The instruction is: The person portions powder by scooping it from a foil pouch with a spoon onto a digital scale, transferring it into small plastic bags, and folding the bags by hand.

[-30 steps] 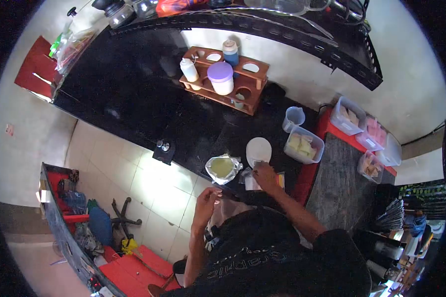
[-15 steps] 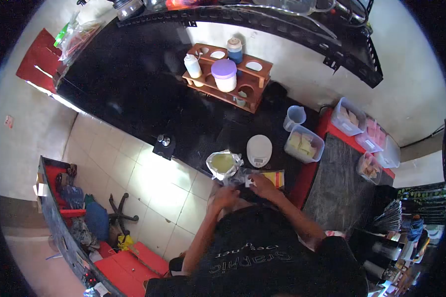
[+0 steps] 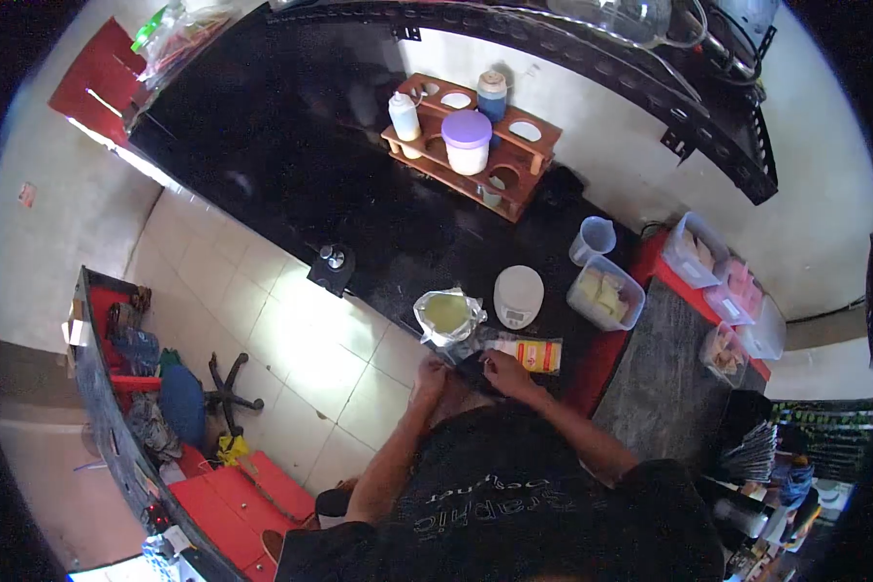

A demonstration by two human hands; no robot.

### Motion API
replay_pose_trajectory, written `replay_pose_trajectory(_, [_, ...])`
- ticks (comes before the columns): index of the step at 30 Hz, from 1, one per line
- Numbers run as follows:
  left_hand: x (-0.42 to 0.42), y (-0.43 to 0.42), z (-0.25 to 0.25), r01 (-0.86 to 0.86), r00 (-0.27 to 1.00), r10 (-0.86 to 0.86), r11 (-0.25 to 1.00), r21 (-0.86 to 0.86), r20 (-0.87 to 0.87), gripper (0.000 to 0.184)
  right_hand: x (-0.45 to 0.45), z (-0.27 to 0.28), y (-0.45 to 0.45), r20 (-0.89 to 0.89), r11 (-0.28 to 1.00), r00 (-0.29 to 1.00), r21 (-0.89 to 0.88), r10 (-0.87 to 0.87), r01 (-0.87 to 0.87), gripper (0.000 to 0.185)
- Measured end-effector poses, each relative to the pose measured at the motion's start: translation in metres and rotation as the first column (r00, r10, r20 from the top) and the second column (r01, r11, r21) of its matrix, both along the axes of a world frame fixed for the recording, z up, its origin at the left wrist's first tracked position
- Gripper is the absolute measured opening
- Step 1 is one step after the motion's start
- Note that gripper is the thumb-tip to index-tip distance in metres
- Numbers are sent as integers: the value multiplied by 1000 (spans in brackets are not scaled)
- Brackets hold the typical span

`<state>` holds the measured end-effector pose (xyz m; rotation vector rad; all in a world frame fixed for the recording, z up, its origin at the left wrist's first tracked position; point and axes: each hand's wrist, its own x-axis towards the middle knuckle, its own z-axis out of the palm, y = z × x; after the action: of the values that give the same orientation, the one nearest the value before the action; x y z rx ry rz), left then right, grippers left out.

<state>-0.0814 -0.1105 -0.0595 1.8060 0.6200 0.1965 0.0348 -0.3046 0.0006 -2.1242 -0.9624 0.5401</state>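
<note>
My left hand (image 3: pixel 431 374) is at the table's front edge, fingers closed beside a piece of clear plastic (image 3: pixel 464 343). On the plastic's other side, my right hand (image 3: pixel 504 371) is closed in a pinch, its fingertips pointing towards the left hand. Both hands appear to grip the plastic's near edge; exactly what lies under the fingers is small and partly hidden. Just beyond the hands stands a foil-lined bowl (image 3: pixel 447 315) with pale yellow-green contents. A yellow and red packet (image 3: pixel 539 355) lies right of the plastic. Behind it sits a white kitchen scale (image 3: pixel 519 296) with nothing on its plate.
A wooden rack (image 3: pixel 470 160) holds bottles and a purple-lidded tub (image 3: pixel 467 143). To the right are a clear jug (image 3: pixel 593 240) and a plastic box (image 3: pixel 605 294) of pale pieces. More boxes (image 3: pixel 694 247) line the side counter. A black shelf (image 3: pixel 592 63) overhangs the wall side.
The view has shifted, moving the table items slightly rightward and down. My right hand has moved left off the yellow packet, which now shows more fully. My left hand has shifted slightly left relative to the bowl.
</note>
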Motion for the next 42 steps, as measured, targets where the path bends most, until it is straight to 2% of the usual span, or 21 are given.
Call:
replay_pose_trajectory(1, [1, 7, 19, 195, 976, -201, 978, -76, -83, 23, 0, 1, 1, 6, 1000, 1000, 3, 4, -4, 29])
replay_pose_trajectory(2, [0, 7, 45, 193, 977, -198, 979, -72, -77, 23, -1, 1, 1, -165, 995, 982, -54, -94, 86, 28])
replay_pose_trajectory(3, [-4, 6, 74, 160, 968, -201, 956, -248, -150, 32, -1, 2, 3, -327, 978, 924, -125, -198, 165, 28])
replay_pose_trajectory(4, [-7, 4, 96, 107, 951, -215, 904, -414, -223, 40, -1, 16, 7, -328, 979, 924, -123, -196, 164, 28])
replay_pose_trajectory(5, [-10, 2, 109, 105, 951, -212, 906, -411, -225, 40, -2, 46, 13, -663, 970, 710, -118, -237, 213, 30])
replay_pose_trajectory(6, [-14, 1, 117, 77, 963, -188, 881, -467, -195, 41, -3, 61, 17, -895, 957, 384, -133, -228, 257, 32])
replay_pose_trajectory(10, [-29, -6, 131, -73, 994, 14, 828, -556, -110, 31, 0, 54, 14, -909, 988, 417, 74, 11, 136, 36])
replay_pose_trajectory(12, [-33, 0, 133, -70, 997, 46, 760, -646, -54, 28, 0, 71, 17, -781, 995, 624, 84, 28, 60, 34])
replay_pose_trajectory(14, [-35, 4, 138, -60, 997, 78, 679, -731, -10, 26, -3, 109, 27, -816, 997, 574, -33, -71, 77, 28])
replay_pose_trajectory(16, [-29, 5, 163, -6, 981, 171, 506, -863, 93, 19, -5, 140, 34, -956, 992, 291, 73, 40, 103, 22])
replay_pose_trajectory(17, [-25, 5, 181, -11, 979, 182, 507, -862, 94, 19, -2, 132, 38, -956, 993, 291, 75, 46, 92, 22])
replay_pose_trajectory(19, [-14, 5, 212, -111, 960, 278, 450, -886, 20, 19, 5, 111, 47, -864, 988, 496, 138, 88, 65, 22])
replay_pose_trajectory(20, [-12, 9, 211, -115, 958, 286, 452, -885, 22, 19, 9, 116, 52, -851, 946, 498, 282, 168, 162, 21])
replay_pose_trajectory(22, [-8, 19, 202, -132, 950, 292, 697, -705, 111, 20, 16, 137, 59, -828, 941, 551, 260, 103, 215, 20])
replay_pose_trajectory(26, [-1, 23, 213, -151, 952, 279, 787, -598, 126, 26, 20, 153, 65, -695, 898, 719, 337, 33, 284, 21])
replay_pose_trajectory(28, [4, 7, 226, -244, 906, 364, 865, -439, 215, 35, 19, 157, 65, -638, 891, 770, 347, -5, 293, 22])
replay_pose_trajectory(29, [15, 5, 224, -489, 855, 483, 872, -13, 187, 43, 16, 156, 64, -519, 868, 852, 394, -60, 301, 23])
replay_pose_trajectory(31, [17, -15, 247, -494, 853, 384, 812, 311, 353, 44, 10, 156, 61, -364, 854, 913, 402, -183, 331, 20])
replay_pose_trajectory(34, [23, -26, 256, -158, 971, 104, 955, 250, 217, 28, -1, 181, 56, -221, 847, 939, 412, -265, 336, 15])
replay_pose_trajectory(38, [36, -34, 268, -165, 964, 161, 986, -1, 212, 19, -14, 200, 51, 12, 839, 955, 481, -295, 253, 18])
replay_pose_trajectory(42, [31, -25, 276, -65, 992, 62, 998, 24, 111, 21, -26, 195, 48, 12, 880, 961, 405, -275, 247, 17])
